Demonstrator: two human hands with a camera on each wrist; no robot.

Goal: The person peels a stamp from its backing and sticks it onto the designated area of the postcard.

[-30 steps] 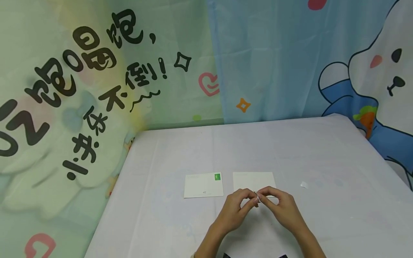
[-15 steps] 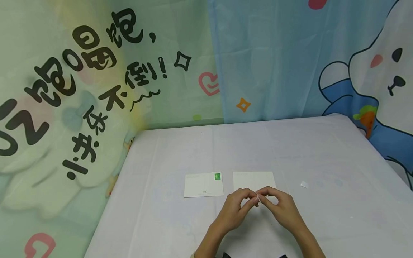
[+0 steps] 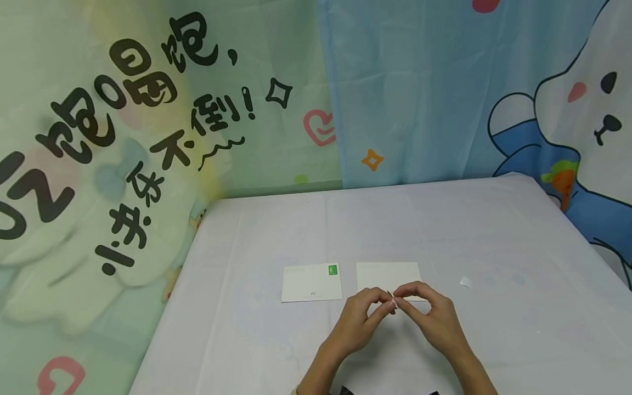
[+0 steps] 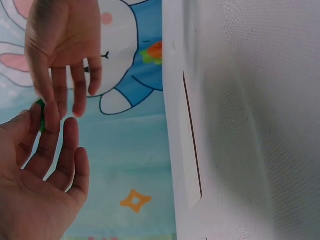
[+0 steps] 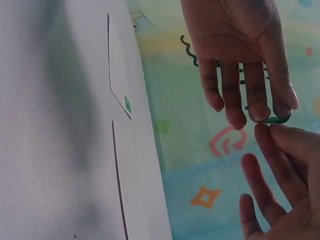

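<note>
Held up over the table, my left hand (image 3: 361, 319) pinches a small green stamp (image 4: 41, 117) between thumb and index finger. My right hand (image 3: 436, 321) meets it from the other side, its thumb and index fingertip pinching at the stamp's edge. In the right wrist view only a thin green strip of the stamp (image 5: 276, 120) shows; fingertips hide the rest. Just beyond the hands lies a blank white card (image 3: 387, 273), its near edge partly covered by the fingers. To its left lies a white postcard (image 3: 306, 285) bearing a green stamp (image 3: 333, 270) in its upper right corner.
A small white paper scrap (image 3: 466, 282) lies right of the cards on the white tablecloth (image 3: 276, 230). Behind the table hangs a printed curtain (image 3: 405, 99) with lettering and a rabbit. Two small dark objects peek in at the bottom edge of the head view.
My right hand has shifted slightly up, its index finger arching higher. My left hand stays in nearly the same place, and the cards have not moved.
</note>
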